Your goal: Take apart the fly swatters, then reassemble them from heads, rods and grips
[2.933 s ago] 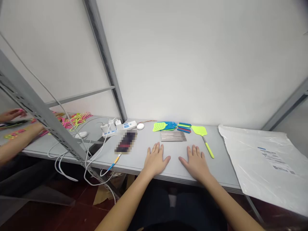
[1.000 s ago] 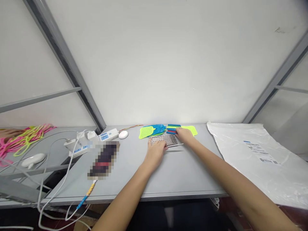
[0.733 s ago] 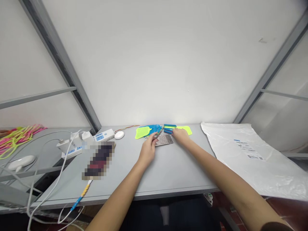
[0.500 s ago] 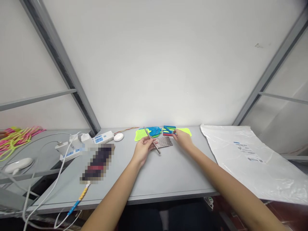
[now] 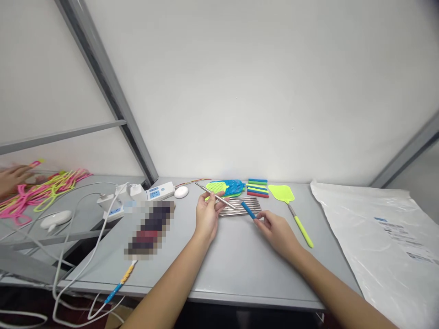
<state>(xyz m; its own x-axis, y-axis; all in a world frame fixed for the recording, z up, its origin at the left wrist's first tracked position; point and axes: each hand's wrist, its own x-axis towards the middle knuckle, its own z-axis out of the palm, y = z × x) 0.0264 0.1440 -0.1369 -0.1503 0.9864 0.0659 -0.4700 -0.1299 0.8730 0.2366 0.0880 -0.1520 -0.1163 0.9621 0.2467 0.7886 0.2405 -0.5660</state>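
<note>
My left hand (image 5: 207, 211) grips a slim metal rod (image 5: 219, 198) slantwise between thumb and fingers. A short blue foam tube, like a handle sleeve (image 5: 248, 210), is pinched in my right hand (image 5: 276, 230), its free end pointing up and left. Under and between the hands lies a row of several metal rods (image 5: 254, 206) on the table. Behind them are yellow-green and blue fly swatter heads (image 5: 235, 187), partly overlapping. Several coloured sleeves (image 5: 258, 192) lie side by side next to these. To the right rests a whole yellow-green fly swatter (image 5: 300, 226) with a metal shaft.
A white plastic package (image 5: 373, 237) covers the table's right end. On the left are a power strip (image 5: 159, 192), a round white device (image 5: 181, 192), a pixelated phone-like object (image 5: 151, 230) and white cables. Another person's hand (image 5: 13, 178) is by pink and yellow cords (image 5: 51, 194).
My right hand has drawn the blue sleeve toward me, away from the other sleeves. The left hand still holds the rod, now less steep. The view has turned right, and another person's hand appears.
</note>
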